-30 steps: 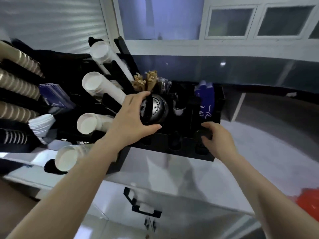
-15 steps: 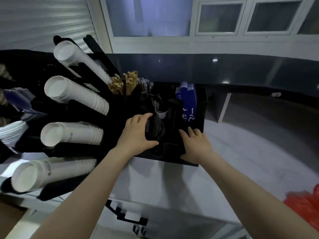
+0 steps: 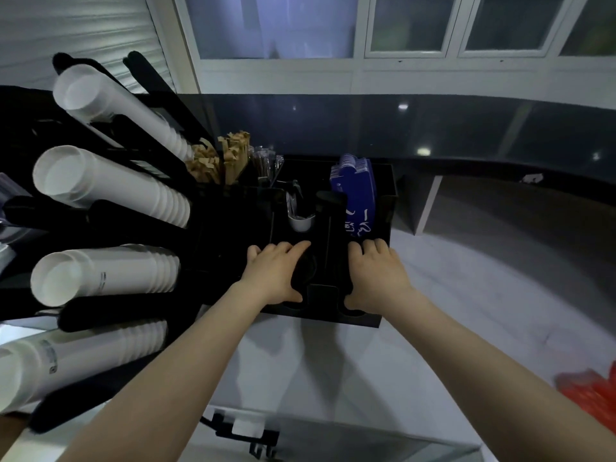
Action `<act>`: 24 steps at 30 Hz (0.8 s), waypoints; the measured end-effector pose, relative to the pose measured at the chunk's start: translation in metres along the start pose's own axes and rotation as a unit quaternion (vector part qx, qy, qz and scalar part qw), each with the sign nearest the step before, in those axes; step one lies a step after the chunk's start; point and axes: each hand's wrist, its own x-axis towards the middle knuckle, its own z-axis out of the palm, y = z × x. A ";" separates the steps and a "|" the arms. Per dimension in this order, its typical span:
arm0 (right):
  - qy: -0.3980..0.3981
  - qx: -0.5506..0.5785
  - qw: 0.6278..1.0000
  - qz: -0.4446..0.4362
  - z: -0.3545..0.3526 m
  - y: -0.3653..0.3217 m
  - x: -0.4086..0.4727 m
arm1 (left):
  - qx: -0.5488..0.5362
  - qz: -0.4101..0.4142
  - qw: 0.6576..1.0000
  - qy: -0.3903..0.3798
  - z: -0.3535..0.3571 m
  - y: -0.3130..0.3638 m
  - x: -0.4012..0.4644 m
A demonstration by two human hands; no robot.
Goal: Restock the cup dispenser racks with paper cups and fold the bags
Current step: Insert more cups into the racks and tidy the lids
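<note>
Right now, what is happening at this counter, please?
A person is working at a black organizer on the counter. The left hand presses on a stack of black lids in a front slot, and the right hand rests on the next slot. Blue sleeves stand behind it. To the left, the rack holds four rows of white paper cups. No bag is being handled; something red lies at the right edge.
</note>
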 end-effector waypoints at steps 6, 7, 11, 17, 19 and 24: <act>0.033 0.039 0.999 -0.004 -0.007 0.010 -0.002 | 0.126 -0.012 0.992 -0.022 0.019 0.010 0.003; 0.027 0.061 0.998 0.000 -0.007 0.011 -0.003 | 0.138 -0.010 0.990 -0.024 0.020 0.011 0.003; 0.025 0.160 0.987 0.007 -0.009 0.015 -0.004 | 0.212 0.015 0.976 -0.050 0.019 0.012 0.003; 0.030 0.246 0.969 -0.013 -0.014 0.029 -0.008 | 0.133 0.017 0.991 -0.031 0.003 0.009 -0.013; 0.019 0.260 0.965 -0.040 -0.016 0.036 -0.010 | 0.061 0.046 0.997 -0.013 -0.002 -0.001 -0.020; 0.032 0.263 0.964 -0.038 -0.021 0.041 -0.008 | 0.060 0.063 0.993 -0.077 0.005 -0.004 -0.032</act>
